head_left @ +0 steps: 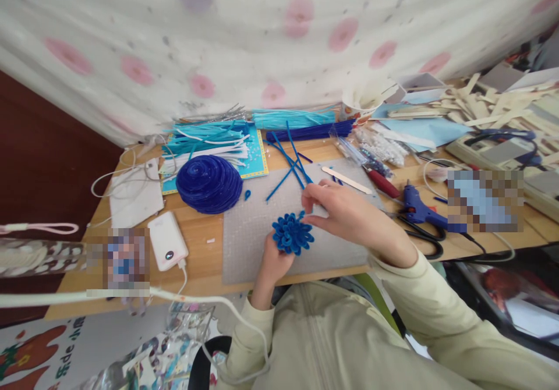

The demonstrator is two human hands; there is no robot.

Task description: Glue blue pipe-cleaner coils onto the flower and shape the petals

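Note:
A blue pipe cleaner flower (293, 234) with many curled petals is held from below by my left hand (278, 262), its fingers closed beneath the bloom and partly hidden. My right hand (334, 206) reaches in from the right. Its thumb and fingertips are bent together around a small blue pipe cleaner petal (301, 215) at the flower's upper right edge. Beyond that hand, several loose blue pipe cleaners (288, 163) lie crossed on the grey cutting mat (248, 250). One small blue loop (247, 195) rests near the mat's left side.
Left of the mat sits a coiled dark blue dome (208, 184), with bundles of pipe cleaners (209, 137) behind it. A white power bank (168, 240) lies at left. On the right are a wooden stick (346, 180), black scissors (430, 238) and a blue glue gun (419, 206).

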